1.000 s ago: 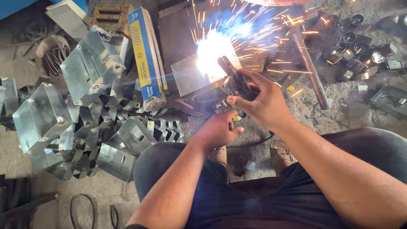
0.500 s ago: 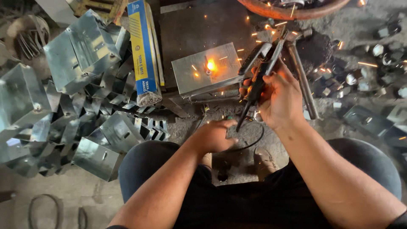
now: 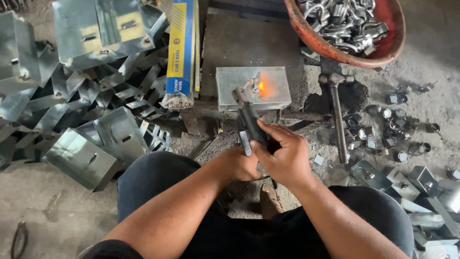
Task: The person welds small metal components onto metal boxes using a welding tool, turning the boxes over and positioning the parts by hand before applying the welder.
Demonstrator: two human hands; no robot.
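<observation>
Both hands meet low; right hand [image 3: 287, 156] grips the black welding holder [image 3: 249, 120], left hand [image 3: 238, 164] closed beside it; sparks have stopped since a moment ago; only an orange glow remains on the grey metal box [image 3: 253, 88] on the floor, so that weld looks finished.

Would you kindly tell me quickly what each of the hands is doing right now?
Left hand: closed under the right one; whether it grips anything cannot be told.
Right hand: closed around the dark welding electrode holder.
</observation>
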